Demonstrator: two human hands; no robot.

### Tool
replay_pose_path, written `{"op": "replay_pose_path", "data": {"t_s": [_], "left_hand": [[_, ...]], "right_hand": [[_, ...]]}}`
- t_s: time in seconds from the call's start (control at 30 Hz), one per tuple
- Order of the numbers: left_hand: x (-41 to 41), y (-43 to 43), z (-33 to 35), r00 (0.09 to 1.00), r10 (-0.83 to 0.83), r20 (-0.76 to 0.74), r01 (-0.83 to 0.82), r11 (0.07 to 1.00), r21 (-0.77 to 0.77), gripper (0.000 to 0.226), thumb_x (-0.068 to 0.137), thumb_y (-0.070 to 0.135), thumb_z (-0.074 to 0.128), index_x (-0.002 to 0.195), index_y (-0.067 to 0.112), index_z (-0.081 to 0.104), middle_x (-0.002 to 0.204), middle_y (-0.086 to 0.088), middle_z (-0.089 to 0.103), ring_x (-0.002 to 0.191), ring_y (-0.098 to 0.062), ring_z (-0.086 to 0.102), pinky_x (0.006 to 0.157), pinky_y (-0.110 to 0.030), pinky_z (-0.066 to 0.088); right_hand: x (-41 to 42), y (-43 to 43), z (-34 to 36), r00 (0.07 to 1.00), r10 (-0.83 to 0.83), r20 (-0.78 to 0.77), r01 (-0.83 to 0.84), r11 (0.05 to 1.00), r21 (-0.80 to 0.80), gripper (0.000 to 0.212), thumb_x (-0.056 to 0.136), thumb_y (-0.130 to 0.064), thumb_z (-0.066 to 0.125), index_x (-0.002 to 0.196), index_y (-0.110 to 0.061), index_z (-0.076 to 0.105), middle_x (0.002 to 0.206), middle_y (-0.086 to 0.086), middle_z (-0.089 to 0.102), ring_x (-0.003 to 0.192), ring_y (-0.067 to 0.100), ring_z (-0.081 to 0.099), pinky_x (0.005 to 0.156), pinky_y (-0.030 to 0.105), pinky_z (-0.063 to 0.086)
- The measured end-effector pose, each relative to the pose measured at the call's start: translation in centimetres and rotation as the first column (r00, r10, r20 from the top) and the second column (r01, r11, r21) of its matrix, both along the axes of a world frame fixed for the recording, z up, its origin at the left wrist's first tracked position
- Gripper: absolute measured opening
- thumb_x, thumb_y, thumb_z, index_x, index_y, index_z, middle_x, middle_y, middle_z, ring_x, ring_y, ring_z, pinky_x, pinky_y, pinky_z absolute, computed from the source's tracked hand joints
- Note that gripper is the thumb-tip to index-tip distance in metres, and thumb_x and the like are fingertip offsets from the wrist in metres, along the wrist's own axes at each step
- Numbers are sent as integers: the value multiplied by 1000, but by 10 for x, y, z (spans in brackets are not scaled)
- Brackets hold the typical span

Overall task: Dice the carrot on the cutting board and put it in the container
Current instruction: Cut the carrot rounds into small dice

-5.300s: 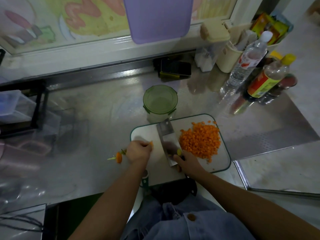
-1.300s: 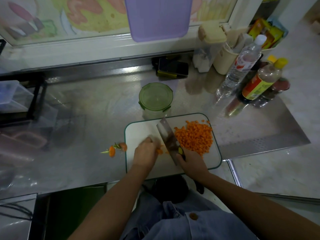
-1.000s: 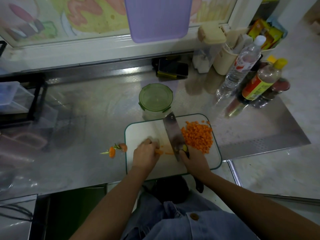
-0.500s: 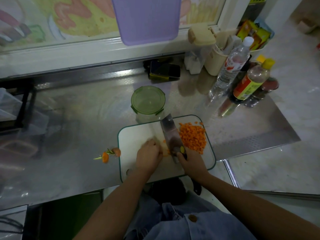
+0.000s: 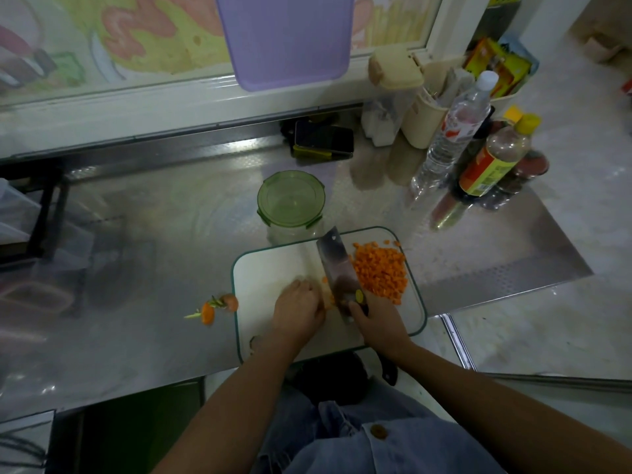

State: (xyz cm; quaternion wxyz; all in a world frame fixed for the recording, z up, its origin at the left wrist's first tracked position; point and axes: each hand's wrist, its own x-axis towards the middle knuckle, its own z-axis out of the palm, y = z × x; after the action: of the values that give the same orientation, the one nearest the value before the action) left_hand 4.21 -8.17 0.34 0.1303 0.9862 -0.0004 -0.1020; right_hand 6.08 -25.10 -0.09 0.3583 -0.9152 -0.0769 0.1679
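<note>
The small orange carrot remnant point(image 5: 326, 296) lies near the middle of the white, green-rimmed plastic cutting board point(image 5: 270, 268). It is mostly hidden under the left hand point(image 5: 299, 309), whose fingers curl down onto it and pin it. Just beside it, toward the board's right half, stands the broad steel cleaver point(image 5: 337, 265), its handle wrapped firmly in the right hand point(image 5: 378, 318).

The nearest danger is a cut. So little carrot is left that the left fingertips sit close to the blade, and a slip or a roll of the piece could bring them under the edge.

The heap of diced orange carrot cubes point(image 5: 381, 271) fills the board's right half and reaches its far right corner. A careless sweep would likely push cubes over the rim onto the brushed steel counter point(image 5: 154, 234).

The round clear container with the green clip lid point(image 5: 290, 200) stands just behind the board's far edge, lid on. Unless it is opened first, a loaded blade has nowhere to empty.

The orange carrot ends with green stalks point(image 5: 208, 311), off the board's left edge, could get swept in with the dice.
</note>
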Motion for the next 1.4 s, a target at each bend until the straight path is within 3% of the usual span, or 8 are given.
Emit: {"op": "replay_pose_path", "data": {"t_s": [0.2,0.37,0.5,0.7,0.83,0.97,1.23,1.4], "left_hand": [[-3,30,3,997,66,49,-66,998,-14,18,87,31,58,91,15,66,99,-6,58,103,-24,51,85,-32,40],[-9,45,4,998,57,-1,-57,998,35,21,91,32,53,99,16,64,107,-6,56,110,-22,46,87,-31,37],[-7,45,4,999,49,0,-49,999,0,17,90,29,55,98,18,65,105,-5,56,110,-22,47,86,-28,35],[-9,45,2,1000,31,-2,-32,998,-57,26,86,25,56,110,16,63,108,-7,56,108,-25,48,85,-34,40],[-13,45,-1,999,-36,-22,36,999,-24,37,80,29,60,115,19,58,107,-4,51,106,-23,49,77,-34,44],[-15,41,-1,999,-35,-8,35,999,-1,21,85,30,58,102,18,60,105,-3,53,103,-23,50,75,-34,42],[-18,36,-8,995,97,26,-94,989,-110,12,85,28,62,91,18,66,97,-2,56,94,-22,54,75,-33,42],[-20,26,-7,977,212,-12,-210,958,-193,23,88,39,62,82,17,64,86,-2,57,84,-22,55,71,-34,42]], "right_hand": [[2,6,4,1000,21,0,-21,1000,-9,38,93,-22,55,61,-27,34,54,-4,39,53,16,42,50,33,27],[-1,13,4,995,96,-16,-97,994,-59,30,94,-24,53,67,-23,39,57,-8,38,58,17,44,53,32,29],[-3,17,5,988,157,-12,-157,985,-76,22,96,-26,50,76,-22,42,57,-7,40,56,15,43,48,22,26],[-4,15,1,982,188,-9,-188,979,-74,28,97,-26,48,73,-12,48,54,-4,39,47,8,35,47,25,23],[-5,15,1,983,183,-2,-183,979,-90,23,96,-25,49,84,-7,58,65,5,53,56,18,48,52,32,31],[-6,16,8,974,228,8,-225,966,-126,30,95,-34,44,90,-8,58,73,7,56,67,25,55,56,31,31],[-6,21,10,939,345,2,-334,910,-245,20,99,-30,42,83,-18,44,61,-10,32,52,8,32,47,23,22],[-2,14,13,958,283,47,-259,924,-282,24,98,-31,44,93,-11,56,74,7,54,73,28,57,57,30,28]]}}
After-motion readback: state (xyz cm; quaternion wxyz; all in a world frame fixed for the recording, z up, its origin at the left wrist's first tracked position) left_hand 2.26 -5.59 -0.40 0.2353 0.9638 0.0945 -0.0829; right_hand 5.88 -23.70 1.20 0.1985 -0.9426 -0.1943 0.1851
